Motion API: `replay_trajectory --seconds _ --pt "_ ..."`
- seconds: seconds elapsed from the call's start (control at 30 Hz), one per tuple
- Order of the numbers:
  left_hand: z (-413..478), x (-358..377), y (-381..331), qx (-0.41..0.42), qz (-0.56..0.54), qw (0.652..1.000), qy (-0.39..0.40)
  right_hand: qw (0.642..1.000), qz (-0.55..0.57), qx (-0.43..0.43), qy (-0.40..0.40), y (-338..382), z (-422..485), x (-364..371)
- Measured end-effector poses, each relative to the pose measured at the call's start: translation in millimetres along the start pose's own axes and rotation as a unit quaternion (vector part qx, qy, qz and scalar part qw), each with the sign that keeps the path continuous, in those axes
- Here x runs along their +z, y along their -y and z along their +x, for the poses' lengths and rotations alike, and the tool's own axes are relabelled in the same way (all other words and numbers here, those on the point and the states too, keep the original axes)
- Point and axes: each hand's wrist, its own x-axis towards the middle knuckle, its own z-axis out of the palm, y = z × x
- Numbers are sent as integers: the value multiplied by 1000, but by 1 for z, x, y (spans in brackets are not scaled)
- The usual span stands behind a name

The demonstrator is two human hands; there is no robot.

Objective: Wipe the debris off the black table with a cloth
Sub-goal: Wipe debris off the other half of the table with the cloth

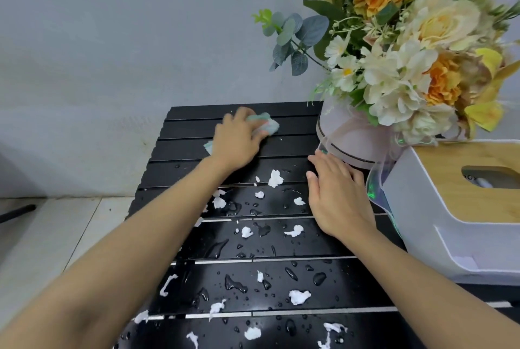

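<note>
Left hand [239, 139] grips crumpled cloth [268, 123] on wet, slatted black table [295, 149].
Right hand [337, 196] lies flat; pulpy white debris [299, 296] scattered; cloth half hidden.

The black table [295, 115] is made of slats running left to right, with bright metal strips [304, 258] showing in the gaps between the nearer ones. White scraps of debris [275, 178] lie scattered over the middle and near slats, among beads and small puddles of water [235, 284]. The far slats carry only a few specks. Near the far edge, left of centre, a pale green cloth [268, 123] lies bunched under the left hand [236, 140], which grips it. The right hand [337, 202] rests flat towards the right edge. At the far right corner stands a round pale box of flowers [351, 140]. Just nearer, along the right edge, sits a white tissue box [422, 208] with a wooden lid.
</note>
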Motion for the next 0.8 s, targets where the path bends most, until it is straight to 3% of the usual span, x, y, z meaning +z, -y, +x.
replay_trajectory --seconds 0.1,0.17,0.2,0.27,0.3,0.37,0.4,0.47,0.53,0.6,0.67,0.7,0.73,0.8 --pt "-38 -7 -16 153 -105 981 52 1000 -1 -1 1 1 -1 -1" --pt "-41 -27 -9 177 -245 936 181 1000 2 -1 1 0 -1 -2" --pt "-37 -39 0 151 -299 920 203 1000 4 -1 0 1 -1 -1" --pt "-16 -51 32 30 -342 931 127 1000 3 -1 -5 1 -1 -1" --pt "-4 -52 52 -48 -306 948 67 1000 3 -1 -7 0 0 0" --pt "9 -41 84 -174 -123 977 11 1000 -1 -3 -8 0 0 1" --pt "9 -31 87 -194 -53 980 5 1000 -3 -4 -7 -1 -1 3" --pt "-1 -18 68 -162 18 987 -6 1000 1 -4 -10 -1 0 2" --pt "-23 -13 35 -70 33 997 -4 1000 3 -4 -11 -1 0 2" --pt "-57 -15 9 65 -20 997 40 1000 0 -4 -6 0 0 2" --pt "-76 -30 3 138 -161 964 160 1000 -1 -1 -4 0 0 0" --pt "-75 -41 8 135 -229 944 195 1000 -1 0 -5 1 0 -1" --pt "-69 -50 20 107 -268 940 183 1000 -1 -1 -4 2 -1 -1" --pt "-47 -60 61 -4 -281 957 75 1000 -1 -2 -6 2 -1 -1"
